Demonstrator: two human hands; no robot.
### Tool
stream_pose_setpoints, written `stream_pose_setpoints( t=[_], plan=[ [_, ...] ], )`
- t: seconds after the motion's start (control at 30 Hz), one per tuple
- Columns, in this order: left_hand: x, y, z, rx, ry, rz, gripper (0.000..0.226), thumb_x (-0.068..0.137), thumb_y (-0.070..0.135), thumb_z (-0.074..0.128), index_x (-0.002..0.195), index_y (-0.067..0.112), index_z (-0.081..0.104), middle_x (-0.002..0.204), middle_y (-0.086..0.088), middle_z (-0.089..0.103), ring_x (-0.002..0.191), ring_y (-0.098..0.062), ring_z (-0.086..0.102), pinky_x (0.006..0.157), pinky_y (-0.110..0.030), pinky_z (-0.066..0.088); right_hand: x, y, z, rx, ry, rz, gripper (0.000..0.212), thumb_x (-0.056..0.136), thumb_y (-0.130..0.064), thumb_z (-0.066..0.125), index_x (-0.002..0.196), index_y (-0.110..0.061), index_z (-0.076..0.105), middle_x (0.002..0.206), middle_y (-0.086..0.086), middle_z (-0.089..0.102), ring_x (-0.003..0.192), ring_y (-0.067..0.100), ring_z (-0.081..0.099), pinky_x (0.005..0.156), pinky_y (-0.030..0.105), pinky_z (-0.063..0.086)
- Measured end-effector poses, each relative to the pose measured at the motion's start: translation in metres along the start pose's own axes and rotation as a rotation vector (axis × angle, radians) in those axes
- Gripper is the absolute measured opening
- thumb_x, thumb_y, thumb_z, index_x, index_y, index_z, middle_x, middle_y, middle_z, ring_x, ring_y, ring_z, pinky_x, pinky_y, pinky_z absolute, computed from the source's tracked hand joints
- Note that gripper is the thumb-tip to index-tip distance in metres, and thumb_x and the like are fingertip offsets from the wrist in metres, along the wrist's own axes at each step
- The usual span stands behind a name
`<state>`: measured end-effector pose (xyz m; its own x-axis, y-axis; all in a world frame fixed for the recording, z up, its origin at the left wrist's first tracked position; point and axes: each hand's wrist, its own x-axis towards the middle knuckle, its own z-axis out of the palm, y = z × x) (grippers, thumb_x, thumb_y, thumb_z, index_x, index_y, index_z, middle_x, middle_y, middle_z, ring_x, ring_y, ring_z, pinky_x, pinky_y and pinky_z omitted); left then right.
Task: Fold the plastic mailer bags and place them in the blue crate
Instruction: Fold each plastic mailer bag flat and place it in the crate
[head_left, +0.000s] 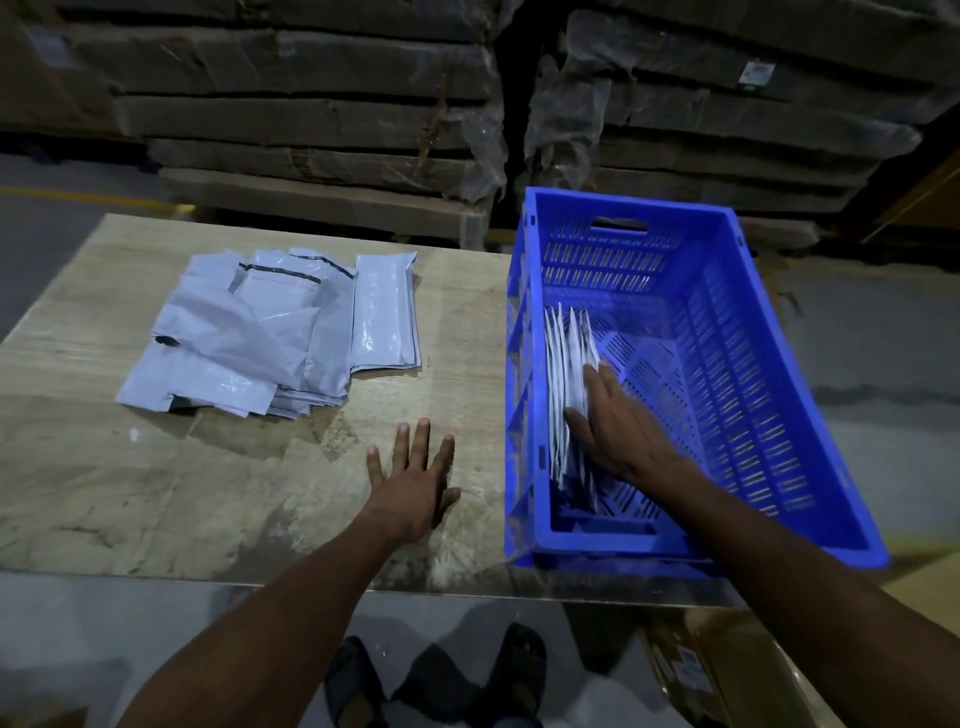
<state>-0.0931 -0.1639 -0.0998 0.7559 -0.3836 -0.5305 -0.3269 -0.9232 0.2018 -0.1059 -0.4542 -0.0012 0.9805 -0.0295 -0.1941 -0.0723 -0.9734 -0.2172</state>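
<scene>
Mailer bags (260, 332) lie piled left of blue crate (727, 364); right hand (615, 421) grip flat on folded bags (569, 364), left hand (413, 480) splayed.

Two bare, sleeveless forearms, left hand (410, 480) and right hand (618, 426) without gloves; dark open sandals (358, 680) below.
</scene>
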Motion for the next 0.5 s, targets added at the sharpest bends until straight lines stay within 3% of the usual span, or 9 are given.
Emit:
stream_pose_setpoints(
  t=[0.17, 0.33, 0.43, 0.5],
  plan=[
    [0.000, -0.001, 0.001, -0.026, 0.003, 0.010, 0.077, 0.107, 0.060, 0.026, 0.161, 0.032, -0.022, 0.158, -0.006, -0.045, 0.146, -0.034, -0.042, 0.116, -0.071, -0.015, 0.000, -0.001, -0.004, 0.028, 0.065, 0.024, 0.078, 0.099, -0.061, 0.025, 0.152, -0.004, 0.024, 0.163, 0.023, 0.020, 0.136, 0.047, 0.043, 0.097, 0.059, 0.047],
    [-0.003, -0.005, 0.005, 0.030, 0.078, 0.022, 0.079, 0.101, 0.068, 0.018, 0.159, 0.031, -0.023, 0.162, -0.005, -0.039, 0.152, -0.034, -0.032, 0.119, -0.068, -0.009, 0.000, -0.011, -0.019, 0.004, 0.226, -0.036, 0.052, 0.107, -0.034, 0.042, 0.143, 0.002, 0.041, 0.157, 0.025, 0.034, 0.126, 0.047, 0.053, 0.090, 0.053, 0.050],
    [-0.011, -0.014, 0.007, 0.069, 0.174, 0.034, 0.081, 0.096, 0.067, 0.007, 0.165, 0.026, -0.002, 0.172, -0.008, -0.018, 0.158, -0.033, -0.017, 0.124, -0.060, 0.001, 0.009, -0.026, -0.037, 0.022, 0.402, -0.105, 0.047, 0.100, -0.027, 0.047, 0.132, 0.005, 0.054, 0.141, 0.029, 0.053, 0.115, 0.048, 0.062, 0.080, 0.055, 0.055],
    [-0.020, -0.026, 0.011, 0.047, 0.240, 0.025, 0.084, 0.096, 0.065, 0.002, 0.165, 0.020, 0.017, 0.174, -0.012, -0.001, 0.159, -0.035, -0.004, 0.125, -0.057, 0.010, 0.018, -0.045, -0.056, 0.031, 0.501, -0.164, 0.045, 0.098, -0.024, 0.050, 0.130, 0.006, 0.057, 0.134, 0.028, 0.059, 0.116, 0.046, 0.062, 0.081, 0.055, 0.056]
  ],
)
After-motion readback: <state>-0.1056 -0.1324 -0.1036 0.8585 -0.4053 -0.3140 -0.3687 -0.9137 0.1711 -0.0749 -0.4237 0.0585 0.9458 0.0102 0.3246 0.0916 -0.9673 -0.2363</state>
